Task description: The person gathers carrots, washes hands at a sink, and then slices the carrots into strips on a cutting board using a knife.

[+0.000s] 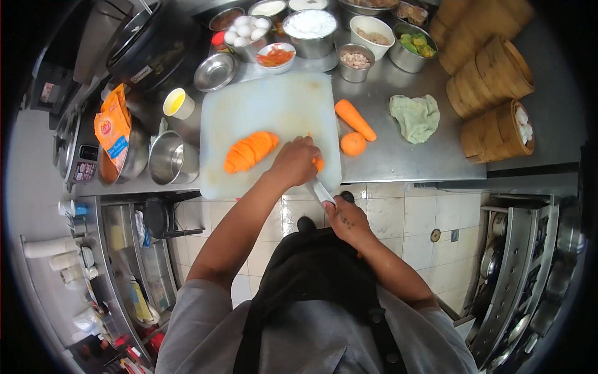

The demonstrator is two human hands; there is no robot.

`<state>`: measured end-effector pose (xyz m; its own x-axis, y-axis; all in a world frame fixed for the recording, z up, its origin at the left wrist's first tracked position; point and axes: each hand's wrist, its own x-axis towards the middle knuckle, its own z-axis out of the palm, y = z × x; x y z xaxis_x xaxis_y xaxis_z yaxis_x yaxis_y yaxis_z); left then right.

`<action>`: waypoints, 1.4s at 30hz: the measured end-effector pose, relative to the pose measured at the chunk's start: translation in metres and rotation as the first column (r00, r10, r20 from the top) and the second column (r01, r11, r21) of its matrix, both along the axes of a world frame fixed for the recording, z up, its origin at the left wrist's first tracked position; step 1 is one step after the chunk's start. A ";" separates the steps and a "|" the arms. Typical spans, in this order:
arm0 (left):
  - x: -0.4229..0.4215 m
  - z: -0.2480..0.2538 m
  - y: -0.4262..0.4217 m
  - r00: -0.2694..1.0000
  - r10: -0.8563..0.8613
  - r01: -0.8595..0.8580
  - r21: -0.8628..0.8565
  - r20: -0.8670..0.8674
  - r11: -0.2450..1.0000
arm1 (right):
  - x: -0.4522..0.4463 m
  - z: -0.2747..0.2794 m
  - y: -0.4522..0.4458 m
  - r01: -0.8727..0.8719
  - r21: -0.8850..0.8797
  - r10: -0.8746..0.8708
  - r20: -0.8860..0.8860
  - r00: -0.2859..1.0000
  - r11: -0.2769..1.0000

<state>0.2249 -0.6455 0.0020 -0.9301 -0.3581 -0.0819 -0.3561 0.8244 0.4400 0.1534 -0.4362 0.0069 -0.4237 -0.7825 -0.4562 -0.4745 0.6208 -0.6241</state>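
Note:
My right hand (347,219) is wrapped around the handle of a knife (320,190) at the front right edge of the white cutting board (268,100). The blade runs up toward my left hand (294,161), whose curled fingers hold an orange carrot piece (319,165) on the board. Most of that piece is hidden under the fingers. To the left on the board lies a row of overlapping carrot slices (250,151). Beside the board's right edge, a whole peeled carrot (355,120) and a shorter carrot piece (353,144) rest on the steel counter.
A crumpled cloth (415,118) and bamboo steamers (492,134) are on the right. Behind the board stand bowls, including eggs (246,30) and shredded carrot (275,57). On the left are a metal pot (173,159), a cup of yellow liquid (179,103) and an orange packet (113,124).

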 end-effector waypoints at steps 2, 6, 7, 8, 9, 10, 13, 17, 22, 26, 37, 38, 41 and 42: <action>-0.004 0.003 -0.003 1.000 0.006 -0.006 0.012 0.022 1.000 | -0.002 0.007 0.000 -0.050 0.053 0.051 -0.018 0.999 0.997; -0.010 -0.002 -0.003 0.990 0.051 -0.055 0.027 0.129 0.998 | -0.008 0.011 0.004 -0.087 0.053 0.090 -0.043 0.995 0.995; -0.013 0.000 -0.002 0.990 0.050 -0.053 0.023 0.129 0.998 | -0.011 0.011 0.009 -0.113 0.028 0.114 -0.030 0.993 0.993; -0.015 0.001 -0.001 0.977 0.086 -0.094 0.033 0.197 0.995 | -0.014 0.011 0.014 -0.139 0.003 0.140 -0.018 0.990 0.990; -0.017 0.004 -0.001 0.957 0.123 -0.138 0.040 0.263 0.990 | -0.017 0.012 0.019 -0.140 -0.002 0.140 -0.021 0.990 0.990; -0.018 0.004 -0.003 0.957 0.127 -0.141 0.036 0.260 0.989 | -0.020 0.015 0.025 -0.154 0.042 0.156 -0.036 0.987 0.987; -0.017 -0.001 -0.008 0.947 0.105 -0.132 0.069 0.303 0.989 | -0.033 0.030 0.053 -0.169 0.087 0.175 -0.068 0.982 0.982; -0.014 -0.014 -0.007 0.962 0.104 -0.139 0.123 0.253 0.983 | -0.064 0.048 0.105 -0.125 0.196 0.145 -0.092 0.985 0.973; 0.016 0.001 0.000 0.965 0.226 -0.256 0.283 0.135 0.924 | -0.107 0.065 0.137 0.051 0.131 -0.030 -0.160 0.987 0.990; 0.111 -0.008 -0.015 0.592 0.731 -0.228 0.799 -0.340 0.557 | -0.128 0.066 0.111 0.183 0.115 -0.170 -0.115 0.979 0.976; 0.191 -0.045 -0.053 0.286 0.952 -0.613 0.743 -0.108 0.268 | -0.169 0.072 0.029 -0.174 -0.007 0.172 -0.131 0.976 0.985; 0.189 -0.046 -0.053 0.268 0.957 -0.616 0.745 -0.106 0.255 | -0.172 0.072 0.024 -0.192 -0.004 0.190 -0.133 0.973 0.981; 0.186 -0.048 -0.049 0.196 0.978 -0.661 0.727 -0.072 0.186 | -0.176 0.069 0.009 -0.213 -0.010 0.212 -0.074 0.974 0.977; 0.182 -0.049 -0.046 0.186 0.972 -0.735 0.637 -0.141 0.233 | -0.174 0.069 0.003 -0.209 0.018 0.210 -0.029 0.977 0.978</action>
<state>0.4067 -0.6913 -0.0471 0.0369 -0.9866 -0.1589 -0.3854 -0.1608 0.9086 -0.0202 -0.4334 0.0757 -0.2652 -0.8485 -0.4580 -0.6136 0.5149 -0.5986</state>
